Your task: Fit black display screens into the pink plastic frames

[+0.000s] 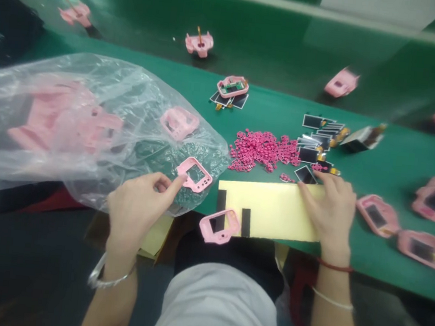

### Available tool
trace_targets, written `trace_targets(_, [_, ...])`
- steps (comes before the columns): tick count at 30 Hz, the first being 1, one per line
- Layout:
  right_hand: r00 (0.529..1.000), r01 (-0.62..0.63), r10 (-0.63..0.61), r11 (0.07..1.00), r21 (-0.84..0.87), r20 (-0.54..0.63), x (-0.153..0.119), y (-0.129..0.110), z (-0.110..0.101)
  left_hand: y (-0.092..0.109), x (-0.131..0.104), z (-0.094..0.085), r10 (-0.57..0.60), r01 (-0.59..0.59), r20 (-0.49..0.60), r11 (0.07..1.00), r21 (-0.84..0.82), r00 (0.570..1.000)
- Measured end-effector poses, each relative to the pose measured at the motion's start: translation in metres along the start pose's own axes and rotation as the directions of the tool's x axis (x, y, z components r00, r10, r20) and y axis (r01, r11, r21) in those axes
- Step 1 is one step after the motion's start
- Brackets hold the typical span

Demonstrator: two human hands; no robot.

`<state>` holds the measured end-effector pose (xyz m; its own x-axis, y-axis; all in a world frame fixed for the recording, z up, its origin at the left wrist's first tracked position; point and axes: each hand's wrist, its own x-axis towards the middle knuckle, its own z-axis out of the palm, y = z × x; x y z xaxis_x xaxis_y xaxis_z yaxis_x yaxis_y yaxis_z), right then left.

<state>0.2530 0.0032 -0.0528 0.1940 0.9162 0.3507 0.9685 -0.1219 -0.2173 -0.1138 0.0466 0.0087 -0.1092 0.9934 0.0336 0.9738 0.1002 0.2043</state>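
Note:
My left hand [136, 204] is closed at the edge of a pink plastic case frame [199, 186], which appears pinched over the clear plastic bag. Its hidden fingertips leave the exact grip unclear. My right hand [330, 210] rests over the right end of a yellow board [271, 204] with black strips. Its thumb and index finger are apart, close to a small dark screen [305, 175] on the table. Another pink case frame [211, 230] lies over the board's left front edge.
A clear bag [139, 94] of pink shells covers the left. Behind the board lie a heap of small magenta parts [259, 149] and several screens [314, 122]. Pink cases with screens [377, 214] sit at right; a case with a circuit board [232, 86] stands behind.

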Motion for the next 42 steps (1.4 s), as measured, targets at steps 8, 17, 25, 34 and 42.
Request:
trace_targets(8, [1.0,-0.021,0.02,0.989,-0.145,-0.004,0.011,-0.009,0.002,0.03,-0.001,0.017,-0.057,0.065,0.142,0.997,-0.051,0.988])
trace_targets(17, [0.922,-0.235,0.236,0.971,0.04,-0.307,0.019,0.0,-0.002,0.026,0.002,0.021,-0.066,0.109,0.252,0.981,-0.159,0.966])
trace_targets(25, [0.854,-0.283,0.472,0.775,0.566,-0.219,-0.034,-0.047,-0.009,0.048,0.003,0.012,0.109,0.517,0.526,0.103,-0.85,0.843])
trace_targets(34, [0.787,-0.499,0.593,0.446,0.743,0.172,-0.054,-0.092,-0.04,0.085,-0.038,0.032,0.067,0.382,0.38,-0.007,-0.924,0.922])
trace_targets(42, [0.984,0.174,-0.164,0.771,0.612,-0.072,-0.042,-0.112,-0.084,0.087,-0.069,0.026,0.351,0.477,0.51,0.181,-0.86,0.786])
